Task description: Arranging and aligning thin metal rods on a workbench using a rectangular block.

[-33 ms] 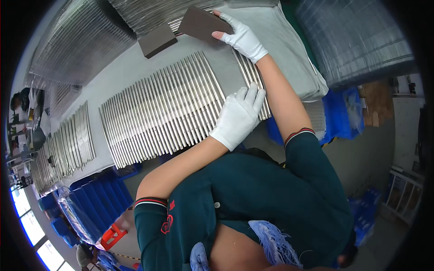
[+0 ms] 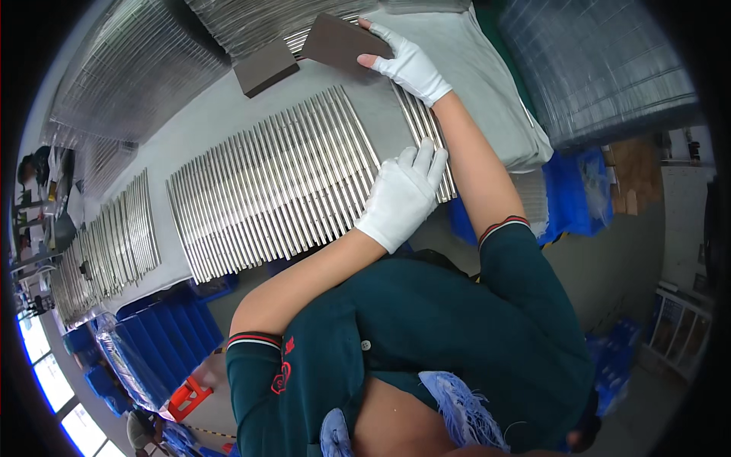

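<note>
The left hand (image 2: 402, 196), in a white fabric glove, lies flat with fingers extended and close together on the near end of a row of thin, silver-coloured metal rods (image 2: 274, 186). It grasps nothing — the palm and fingers press down on the rod tops. The rods lie side by side in a long fanned band on a pale grey work table (image 2: 205, 114), running from the left hand away toward the person's left.

The right hand (image 2: 407, 65), also in a white glove, reaches to the far side of the table. Its fingers are closed on the edge of a flat, dark brown rectangular pad (image 2: 339, 42), thumb on top, with the pad tilted and resting over further rods. A second dark brown rectangular block (image 2: 265, 67) lies flat on the table just beside the held pad, apart from both hands.

A further group of the same metal rods (image 2: 114, 236) lies on the table well apart to the left. Blue plastic bins (image 2: 152, 343) stand below the table edge. A grey cloth-covered surface (image 2: 487, 91) lies under the right forearm.
</note>
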The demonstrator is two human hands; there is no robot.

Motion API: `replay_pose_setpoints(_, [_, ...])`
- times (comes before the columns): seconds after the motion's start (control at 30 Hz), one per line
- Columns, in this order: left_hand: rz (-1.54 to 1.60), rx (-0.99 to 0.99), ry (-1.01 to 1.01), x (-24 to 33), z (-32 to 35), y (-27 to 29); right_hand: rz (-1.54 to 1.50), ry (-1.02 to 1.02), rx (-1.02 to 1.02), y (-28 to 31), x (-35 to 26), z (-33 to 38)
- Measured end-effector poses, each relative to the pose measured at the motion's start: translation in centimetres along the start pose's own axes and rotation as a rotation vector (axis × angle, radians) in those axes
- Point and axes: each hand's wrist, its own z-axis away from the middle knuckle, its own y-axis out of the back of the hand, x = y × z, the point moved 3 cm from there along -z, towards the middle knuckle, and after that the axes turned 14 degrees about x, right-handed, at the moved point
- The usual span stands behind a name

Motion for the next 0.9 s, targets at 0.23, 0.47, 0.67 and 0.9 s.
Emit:
replay_pose_setpoints(0.23, [0.047, 0.022, -0.029, -0.4, 0.9, 0.1, -0.023, -0.128, -0.06, -0.3, 0.9, -0.3])
replay_pose_setpoints(0.47, [0.153, 0.042, -0.004, -0.7, 1.7, 3.4, -0.099, 0.047, 0.175, 3.5, -0.3, 0.8])
replay_pose_setpoints(0.67, [0.185, 0.152, -0.013, -1.6, 2.9, 4.8, 0.088, 0.0, -0.027, 7.2, -5.7, 5.2])
replay_pose_setpoints(0.9, [0.243, 0.047, 0.018, -1.7, 2.6, 5.1, 0.037, -0.192, -0.293, 8.9, -7.0, 6.4])
